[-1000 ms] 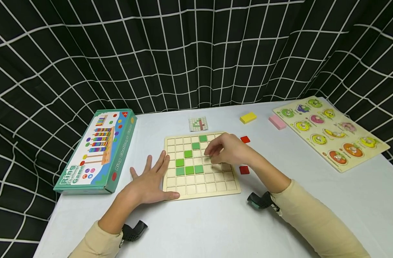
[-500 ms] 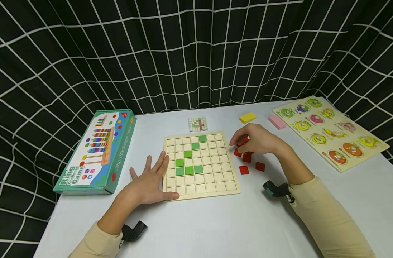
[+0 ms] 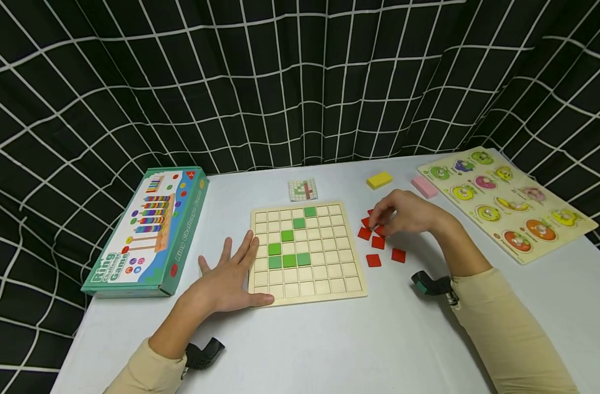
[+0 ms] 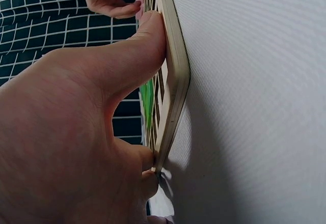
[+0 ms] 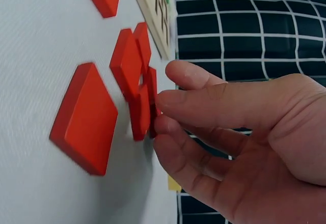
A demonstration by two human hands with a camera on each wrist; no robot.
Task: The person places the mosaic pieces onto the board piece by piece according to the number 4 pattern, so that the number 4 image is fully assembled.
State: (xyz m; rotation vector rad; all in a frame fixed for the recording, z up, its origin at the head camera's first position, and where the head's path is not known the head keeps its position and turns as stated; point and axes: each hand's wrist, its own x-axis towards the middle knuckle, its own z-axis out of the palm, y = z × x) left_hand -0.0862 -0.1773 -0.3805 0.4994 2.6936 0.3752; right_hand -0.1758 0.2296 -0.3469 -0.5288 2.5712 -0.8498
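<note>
My left hand rests with spread fingers on the near left corner of a wooden grid board. In the left wrist view its thumb presses the board's edge. Several green square tiles sit in the grid's cells. My right hand is right of the board, its bent fingertips at a cluster of red square tiles. In the right wrist view the thumb and fingers are next to the red tiles, with no tile visibly pinched; part of the cluster is hidden behind the fingertips.
A small pattern card lies behind the board. Yellow and pink blocks are at the back right, beside a fruit puzzle board. On the left lies a green ring game box. A black gridded curtain surrounds the table.
My right hand has moved from above the board's grid rightward to the red tiles, then slightly further right, uncovering more of them. The left hand and board have stayed in place.
</note>
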